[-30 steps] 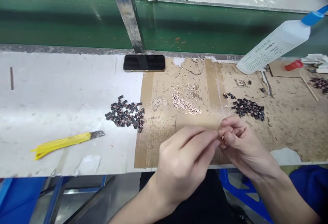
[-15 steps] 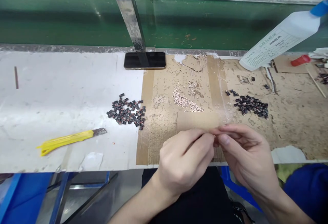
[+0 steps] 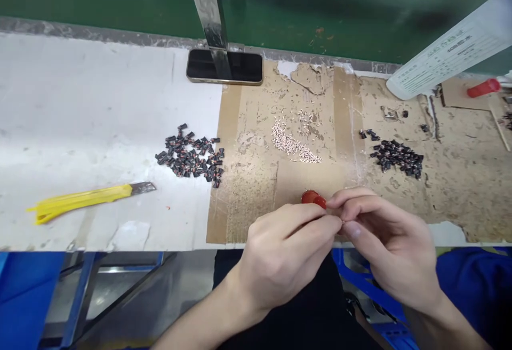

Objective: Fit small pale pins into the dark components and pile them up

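Tight fingertip pinch by L hand & R hand, pinched item too small to tell; red rounded bit just beyond L fingers, contact unclear, poss. knocked off by slipping grip, rolling toward pale granules ahead of hands.

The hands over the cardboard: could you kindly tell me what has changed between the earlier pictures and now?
A small red rounded object now shows just above the left hand and right hand, which have drawn closer, fingertips meeting; I cannot tell whether it is held. The view has tipped, pushing the white plastic bottle toward the frame's edge. The dark pieces, yellow utility knife and phone stayed put.
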### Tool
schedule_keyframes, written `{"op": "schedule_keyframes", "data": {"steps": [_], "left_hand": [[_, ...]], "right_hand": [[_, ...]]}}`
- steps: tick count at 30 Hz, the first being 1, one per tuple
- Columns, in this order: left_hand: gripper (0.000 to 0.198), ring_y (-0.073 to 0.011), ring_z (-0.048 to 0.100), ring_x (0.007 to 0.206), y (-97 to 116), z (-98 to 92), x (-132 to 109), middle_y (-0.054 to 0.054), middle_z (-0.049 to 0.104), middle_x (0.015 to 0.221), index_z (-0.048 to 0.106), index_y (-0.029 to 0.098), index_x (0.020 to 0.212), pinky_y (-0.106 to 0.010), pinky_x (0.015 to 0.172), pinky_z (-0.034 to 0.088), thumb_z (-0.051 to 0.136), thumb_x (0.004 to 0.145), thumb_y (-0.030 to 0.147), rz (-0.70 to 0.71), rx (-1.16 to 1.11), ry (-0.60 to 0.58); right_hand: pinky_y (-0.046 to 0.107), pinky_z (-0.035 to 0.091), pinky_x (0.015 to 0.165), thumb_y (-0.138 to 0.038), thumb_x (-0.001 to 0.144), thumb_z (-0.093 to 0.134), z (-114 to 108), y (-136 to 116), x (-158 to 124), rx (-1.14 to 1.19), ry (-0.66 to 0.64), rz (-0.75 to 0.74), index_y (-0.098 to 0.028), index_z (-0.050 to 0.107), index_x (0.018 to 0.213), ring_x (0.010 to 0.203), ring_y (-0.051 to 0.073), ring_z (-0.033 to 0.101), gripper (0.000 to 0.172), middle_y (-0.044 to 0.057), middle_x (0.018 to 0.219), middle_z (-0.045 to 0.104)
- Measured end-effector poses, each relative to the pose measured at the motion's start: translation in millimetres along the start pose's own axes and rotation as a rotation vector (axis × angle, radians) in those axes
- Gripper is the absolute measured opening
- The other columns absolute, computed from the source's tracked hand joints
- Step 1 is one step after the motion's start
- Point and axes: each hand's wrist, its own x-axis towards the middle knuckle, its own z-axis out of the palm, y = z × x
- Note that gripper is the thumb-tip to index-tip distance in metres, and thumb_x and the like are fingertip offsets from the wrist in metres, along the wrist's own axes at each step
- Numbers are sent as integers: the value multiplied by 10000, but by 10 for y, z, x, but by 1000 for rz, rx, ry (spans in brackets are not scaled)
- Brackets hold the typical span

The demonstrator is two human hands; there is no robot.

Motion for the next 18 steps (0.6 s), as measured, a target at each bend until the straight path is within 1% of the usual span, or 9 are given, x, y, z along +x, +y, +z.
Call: {"op": "schedule_keyframes", "data": {"steps": [2,5,7,9,11,14,18], "left_hand": [[140,-115,786,860,-18,-62,-23,-30,821,954,780,154,993,-180,862,643,725,931,42,-92,-54,0],[248,-104,775,918,-81,-162,-81,-37,817,1027,779,156,1079,-165,891,631,680,925,-10,-213,-91,39],[313,-97,772,942,-128,-199,-132,-25,814,1075,759,172,1158,-160,910,625,672,926,-20,-283,-84,80],[342,-94,778,939,-161,-203,-179,-9,807,1094,730,189,1215,-159,912,631,686,932,1,-380,-101,125],[317,-90,782,916,-174,-191,-209,6,802,1080,720,201,1200,-157,892,641,694,940,23,-459,-130,158],[263,-88,780,910,-173,-183,-218,21,793,1031,736,208,1133,-161,893,643,702,941,32,-473,-134,156],[281,-90,764,910,-165,-208,-190,8,762,1066,737,201,1151,-174,867,653,696,939,21,-439,-125,137]], "right_hand": [[202,616,793,-129,962,697,-47,83,-34,-129,24,-44,-244,704,948,984,146,733,117,37,1074,734],[302,590,907,-91,914,731,-111,212,-66,-414,69,-161,-246,705,986,1046,191,715,173,52,1121,731],[342,582,939,-85,896,742,-125,259,-68,-583,60,-235,-240,697,995,1045,209,719,189,58,1134,736],[352,592,927,-78,893,738,-114,268,-56,-684,38,-299,-232,686,1013,1031,214,726,202,70,1142,738],[355,600,919,-64,893,731,-91,258,-40,-726,20,-356,-227,679,1041,1029,218,730,226,81,1144,737],[369,609,896,-58,889,732,-62,251,-21,-762,6,-396,-227,674,1062,1014,227,737,249,92,1139,739],[371,612,891,-47,881,735,-59,274,-12,-786,-14,-415,-214,674,1074,1002,228,738,263,101,1133,746]]}}
